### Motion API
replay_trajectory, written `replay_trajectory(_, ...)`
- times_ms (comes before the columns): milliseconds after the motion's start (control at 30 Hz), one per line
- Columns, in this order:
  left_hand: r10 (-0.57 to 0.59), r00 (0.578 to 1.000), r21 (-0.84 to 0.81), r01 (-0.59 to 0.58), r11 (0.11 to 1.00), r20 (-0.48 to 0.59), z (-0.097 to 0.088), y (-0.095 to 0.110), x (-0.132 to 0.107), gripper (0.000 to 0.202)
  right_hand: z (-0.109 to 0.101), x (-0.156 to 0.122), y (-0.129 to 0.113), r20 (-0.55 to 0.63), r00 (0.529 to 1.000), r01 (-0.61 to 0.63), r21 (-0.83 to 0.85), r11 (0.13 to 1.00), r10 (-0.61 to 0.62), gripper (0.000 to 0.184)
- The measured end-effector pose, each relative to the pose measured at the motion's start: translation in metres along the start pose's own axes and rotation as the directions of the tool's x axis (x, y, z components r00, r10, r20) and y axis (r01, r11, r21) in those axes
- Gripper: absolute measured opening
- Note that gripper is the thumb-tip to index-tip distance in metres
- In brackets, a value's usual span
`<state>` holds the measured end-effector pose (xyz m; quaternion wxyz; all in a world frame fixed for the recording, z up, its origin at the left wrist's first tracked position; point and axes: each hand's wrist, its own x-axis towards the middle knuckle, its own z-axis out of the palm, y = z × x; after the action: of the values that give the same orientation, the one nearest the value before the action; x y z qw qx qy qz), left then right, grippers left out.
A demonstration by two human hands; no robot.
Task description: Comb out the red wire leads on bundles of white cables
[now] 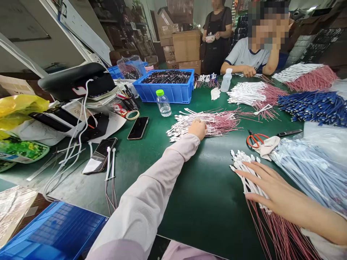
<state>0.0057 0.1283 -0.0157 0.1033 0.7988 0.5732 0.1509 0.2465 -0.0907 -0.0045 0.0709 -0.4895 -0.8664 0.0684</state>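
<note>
My left hand (197, 130) reaches out to a pile of wire leads (223, 122) with white sleeves, white connectors and thin red-brown wires. Its fingers are curled down into the white part of the pile, closed on leads there; the fingertips are hidden. On the right, my right hand (273, 184) lies with fingers spread over a second bundle of the same leads (271, 220). The bundle's white connectors point away from me, and its bare wires trail toward the table's near edge. Two separate leads (110, 169) lie at the left, by a phone.
Orange-handled scissors (255, 140) and a plastic bag of grey leads (311, 169) lie at right. Blue leads (314, 104) are heaped beyond. A bottle (163, 104) stands before a blue bin (165, 90). Phones (138, 128) lie left. A co-worker (252, 57) sits opposite.
</note>
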Motion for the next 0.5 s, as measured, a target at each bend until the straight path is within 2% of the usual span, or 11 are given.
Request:
replay_trajectory(133,0.025,0.999,0.002,-0.025,1.000,0.036,-0.002,0.004,0.003,0.015,-0.011,0.033,-0.004,-0.068,0.997,-0.015,0.145,0.989,0.025,0.043)
replay_trajectory(233,0.043,0.998,0.026,-0.044,0.999,0.049,0.002,0.007,0.006,0.016,-0.009,0.051,-0.005,-0.045,0.996,-0.059,0.234,0.970,0.071,0.041)
replay_trajectory(367,0.048,0.995,0.040,-0.051,0.998,0.083,0.002,0.007,0.009,0.017,-0.004,0.062,-0.007,-0.005,0.992,-0.117,0.336,0.935,0.126,0.037)
replay_trajectory(500,0.018,0.995,0.042,-0.022,0.999,0.098,-0.009,0.005,0.012,0.019,0.003,0.065,-0.009,-0.067,0.976,-0.159,0.434,0.887,0.208,0.032)
